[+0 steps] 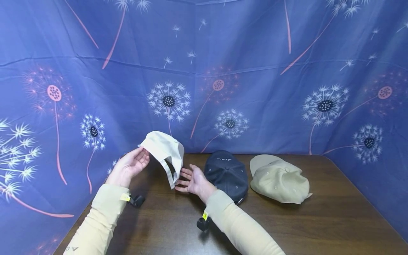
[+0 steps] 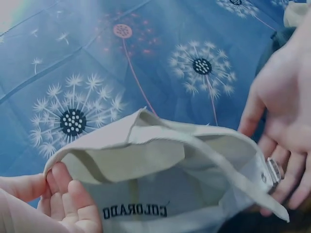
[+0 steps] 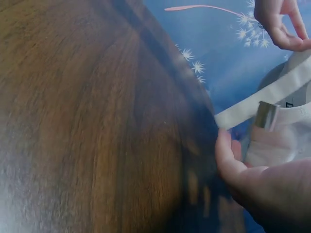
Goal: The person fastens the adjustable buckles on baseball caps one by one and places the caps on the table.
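A white baseball cap point(image 1: 164, 146) is held up above the table, tilted, its back opening towards me. My left hand point(image 1: 129, 167) pinches its left edge, the fingers inside the rim and the thumb outside in the left wrist view. Its back strap point(image 2: 226, 167) hangs loose from a metal buckle point(image 2: 274, 170). Dark mirrored lettering point(image 2: 135, 210) shows through the cap's inside. On the right side my right hand point(image 1: 198, 181) has its fingers extended and spread beside the buckle, touching the cap. In the right wrist view a fingertip meets the strap's end.
A dark navy cap point(image 1: 227, 173) lies on the brown wooden table point(image 1: 331, 219) just right of my right hand. Farther right is a khaki cap point(image 1: 280, 182), brim to the back left. Blue dandelion-print cloth point(image 1: 261, 99) hangs behind and along both sides of the table.
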A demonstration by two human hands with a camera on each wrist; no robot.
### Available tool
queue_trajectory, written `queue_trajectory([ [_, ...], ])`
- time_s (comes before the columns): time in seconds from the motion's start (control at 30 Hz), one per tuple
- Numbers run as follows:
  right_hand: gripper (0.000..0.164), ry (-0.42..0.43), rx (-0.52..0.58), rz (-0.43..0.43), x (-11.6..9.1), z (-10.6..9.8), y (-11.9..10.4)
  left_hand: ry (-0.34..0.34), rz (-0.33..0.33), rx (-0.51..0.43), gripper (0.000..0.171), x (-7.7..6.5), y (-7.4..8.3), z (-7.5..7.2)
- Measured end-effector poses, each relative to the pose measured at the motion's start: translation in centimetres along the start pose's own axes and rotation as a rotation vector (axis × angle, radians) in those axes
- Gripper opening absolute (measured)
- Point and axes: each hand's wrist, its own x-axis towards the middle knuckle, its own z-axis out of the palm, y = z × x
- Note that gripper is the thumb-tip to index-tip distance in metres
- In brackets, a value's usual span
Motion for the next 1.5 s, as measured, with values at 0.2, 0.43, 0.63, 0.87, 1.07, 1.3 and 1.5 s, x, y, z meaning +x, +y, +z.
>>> queue_trajectory([
  [0.2, 0.050, 0.007, -0.191, -0.109, -0.5, 0.1, 0.4, 0.053, 0.040, -0.097, 0.013, 0.5, 0.2, 1.0],
  [0.43, 0.034, 0.102, -0.569, -0.389, -1.6, 0.6, 0.7, 0.077, 0.032, -0.159, 0.014, 1.0, 0.4, 2.0],
  [0.63, 0.031, 0.261, -1.125, -0.819, -2.5, 0.7, 0.3, 0.090, 0.045, -0.194, 0.008, 1.4, 1.0, 2.4],
  [0.87, 0.034, 0.330, -1.530, -1.109, -2.5, -0.2, 0.2, 0.120, 0.036, -0.238, 0.006, 1.6, 1.2, 2.8],
  [1.07, 0.030, 0.324, -1.642, -1.223, -2.1, -0.3, 0.0, 0.117, 0.036, -0.246, 0.005, 1.6, 1.2, 2.7],
  [1.3, 0.030, 0.424, -1.742, -1.349, -1.8, -0.1, 0.4, 0.117, 0.033, -0.248, 0.009, 1.7, 1.2, 2.9],
  [1.5, 0.031, 0.499, -1.781, -1.374, -1.5, 0.1, 0.5, 0.115, 0.034, -0.232, 0.009, 1.7, 1.0, 3.2],
])
